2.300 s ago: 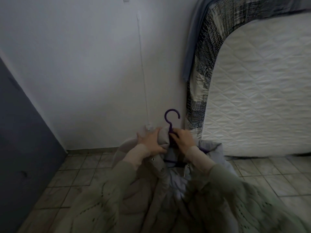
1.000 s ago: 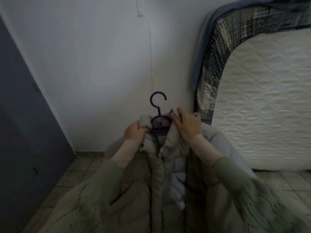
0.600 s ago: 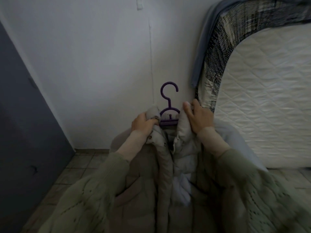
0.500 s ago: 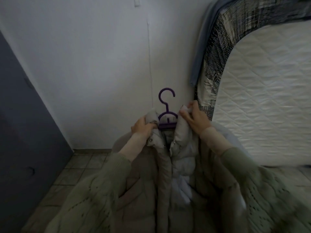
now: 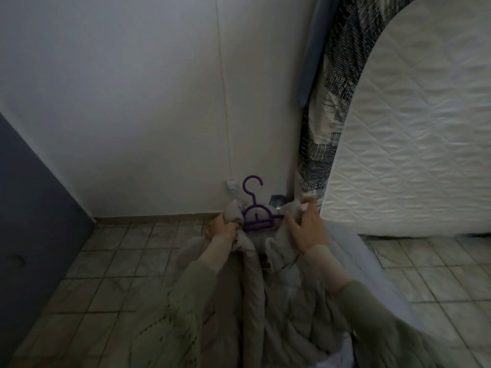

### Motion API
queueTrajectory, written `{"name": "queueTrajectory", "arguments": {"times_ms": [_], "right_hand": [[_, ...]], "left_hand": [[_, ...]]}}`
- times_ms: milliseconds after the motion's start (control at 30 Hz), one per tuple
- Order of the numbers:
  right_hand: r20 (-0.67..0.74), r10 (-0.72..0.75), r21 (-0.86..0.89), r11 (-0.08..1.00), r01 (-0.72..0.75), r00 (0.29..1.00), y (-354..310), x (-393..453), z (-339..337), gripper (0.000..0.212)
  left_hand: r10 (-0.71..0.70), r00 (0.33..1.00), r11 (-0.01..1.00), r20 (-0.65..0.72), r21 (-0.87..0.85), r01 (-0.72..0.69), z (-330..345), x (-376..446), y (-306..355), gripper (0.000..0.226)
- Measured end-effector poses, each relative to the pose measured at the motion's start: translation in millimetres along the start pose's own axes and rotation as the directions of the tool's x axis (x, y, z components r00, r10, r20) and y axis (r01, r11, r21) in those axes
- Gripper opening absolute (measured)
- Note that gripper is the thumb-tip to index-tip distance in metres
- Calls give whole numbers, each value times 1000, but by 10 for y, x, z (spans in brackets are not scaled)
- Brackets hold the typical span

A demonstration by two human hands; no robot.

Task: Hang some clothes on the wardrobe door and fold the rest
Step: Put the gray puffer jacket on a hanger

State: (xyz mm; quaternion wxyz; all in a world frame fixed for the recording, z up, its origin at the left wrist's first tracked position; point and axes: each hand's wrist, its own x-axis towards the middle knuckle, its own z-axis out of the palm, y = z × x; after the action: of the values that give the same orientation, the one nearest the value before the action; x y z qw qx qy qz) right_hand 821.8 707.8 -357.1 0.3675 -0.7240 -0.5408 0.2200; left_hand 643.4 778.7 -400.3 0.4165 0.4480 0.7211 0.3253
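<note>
A grey quilted jacket (image 5: pixel 268 301) hangs from a purple plastic hanger (image 5: pixel 255 213), held in front of me at the lower middle of the head view. My left hand (image 5: pixel 224 227) grips the left side of the jacket's collar. My right hand (image 5: pixel 305 227) holds the right side of the collar, fingers spread over the fabric. The hanger's hook stands free above the collar, between both hands. The jacket's front is unzipped and its lower part runs out of view.
A dark grey wardrobe door (image 5: pixel 29 208) fills the left edge. A white quilted mattress (image 5: pixel 414 134) with a patterned sheet (image 5: pixel 326 107) leans against the white wall on the right. Tiled floor (image 5: pixel 119 261) lies below, and a thin cable (image 5: pixel 225 102) runs down the wall.
The view has tilted down, so the jacket and hanger now sit lower against the floor line. Both hands keep hold of the collar at either side of the hanger.
</note>
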Motion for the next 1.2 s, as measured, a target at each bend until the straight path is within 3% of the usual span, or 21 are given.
{"name": "queueTrajectory", "arguments": {"times_ms": [100,233,333,467,533,633,700,767,833,867,1000,1133,1200], "right_hand": [[111,-15,70,998,7,994,141,66,46,54],[326,-117,-215,957,194,938,384,61,294,89],[301,-127,-384,891,242,945,367,76,432,97],[285,-75,-444,873,201,956,304,71,495,84],[271,-61,-485,853,191,961,324,67,512,72],[238,-60,-538,823,184,969,315,38,551,71],[217,-29,-589,794,154,976,290,14,578,74],[199,26,-631,769,108,980,233,-19,609,76],[77,-44,-636,767,83,996,172,-53,646,82],[45,-59,-630,773,74,997,156,-76,657,83],[29,-57,-554,830,63,998,198,-242,645,61],[-83,-357,-414,862,294,931,295,-395,700,15],[-48,-421,-357,854,378,906,376,-496,700,17]], "left_hand": [[-40,998,999,37,-34,42,31,90,-19,43],[13,1000,999,-12,-49,-14,47,49,-56,45],[125,987,974,-100,-176,-142,15,-19,-97,35],[208,962,903,-178,-343,-259,-25,-168,-194,26],[259,956,891,-138,-347,-291,-26,-272,-298,31],[275,961,877,-27,-402,-262,-82,-375,-403,49],[279,959,904,58,-353,-241,-106,-444,-429,46],[327,935,932,135,-208,-295,-91,-542,-454,61],[374,913,926,162,-14,-376,-36,-654,-487,84],[389,909,916,147,49,-399,-24,-700,-485,80],[295,931,950,214,36,-309,-114,-713,-449,46],[192,952,981,239,-49,-186,-229,-619,-503,49],[159,964,986,213,-76,-146,-235,-593,-508,49]]}}
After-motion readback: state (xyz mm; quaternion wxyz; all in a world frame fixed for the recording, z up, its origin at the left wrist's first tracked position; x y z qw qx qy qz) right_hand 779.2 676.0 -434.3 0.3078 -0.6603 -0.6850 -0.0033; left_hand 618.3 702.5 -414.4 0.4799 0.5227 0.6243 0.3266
